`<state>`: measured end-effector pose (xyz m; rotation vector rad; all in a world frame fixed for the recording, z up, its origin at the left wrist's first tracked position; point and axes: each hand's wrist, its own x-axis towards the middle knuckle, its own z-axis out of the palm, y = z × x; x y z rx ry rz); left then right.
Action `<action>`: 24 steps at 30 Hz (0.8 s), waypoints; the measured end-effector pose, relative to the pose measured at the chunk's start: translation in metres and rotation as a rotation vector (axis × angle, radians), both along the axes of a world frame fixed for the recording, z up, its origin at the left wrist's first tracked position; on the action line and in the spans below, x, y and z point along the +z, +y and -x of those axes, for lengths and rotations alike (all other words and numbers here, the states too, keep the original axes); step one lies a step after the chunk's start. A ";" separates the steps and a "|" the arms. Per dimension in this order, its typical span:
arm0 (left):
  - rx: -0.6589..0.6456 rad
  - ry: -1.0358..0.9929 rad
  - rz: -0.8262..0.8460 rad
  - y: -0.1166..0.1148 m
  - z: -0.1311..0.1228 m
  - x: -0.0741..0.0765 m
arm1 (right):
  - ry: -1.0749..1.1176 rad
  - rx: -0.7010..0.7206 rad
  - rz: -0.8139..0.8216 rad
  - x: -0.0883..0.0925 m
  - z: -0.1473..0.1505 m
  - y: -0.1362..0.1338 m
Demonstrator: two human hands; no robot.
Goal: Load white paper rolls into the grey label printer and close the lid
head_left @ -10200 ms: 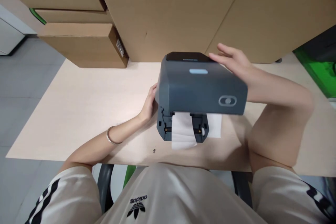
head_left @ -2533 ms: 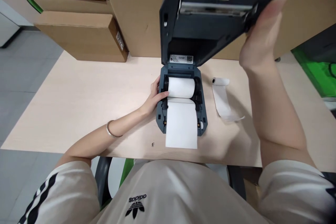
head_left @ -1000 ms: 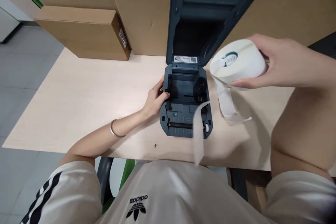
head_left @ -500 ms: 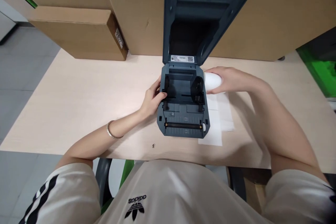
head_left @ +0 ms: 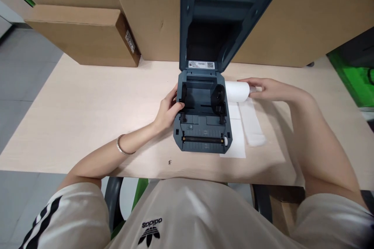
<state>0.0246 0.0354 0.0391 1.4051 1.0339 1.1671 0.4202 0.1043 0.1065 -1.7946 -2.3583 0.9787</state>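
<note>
The left hand (head_left: 167,113) is curled on the printer (head_left: 201,122), thumb over the left rim and fingers down the outer wall, mostly hidden; it appears to grip that side. The right hand (head_left: 266,88) is half open, fingers and thumb bent around a small pale piece (head_left: 252,90) at the right end of a white roll (head_left: 237,92); whether they close on it I cannot tell. The roll lies on its side on the table (head_left: 102,97), just beside the printer's right wall; contact between them cannot be confirmed. Paper runs forward from there: a near strip (head_left: 237,138), partly hidden by the printer, and a far strip (head_left: 253,128) slanting right. On progress, I judge opening complete: the lid (head_left: 216,7) stands raised and the compartment (head_left: 201,97) floor shows. Outstanding, in my judgement: the roll is outside the compartment, no paper crosses the black roller (head_left: 203,139), and the lid is not down. The printer stands near the table's front edge. Behind, the raised lid is near the large boxes (head_left: 146,19), leaving little depth there. The widest room to move is leftward, up to the flat box (head_left: 73,37); on the right, the forearm (head_left: 324,136) and strips narrow it.
</note>
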 end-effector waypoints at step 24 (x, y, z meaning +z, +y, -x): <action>-0.023 0.019 -0.006 0.004 0.002 -0.002 | 0.152 0.387 -0.203 0.086 0.131 -0.023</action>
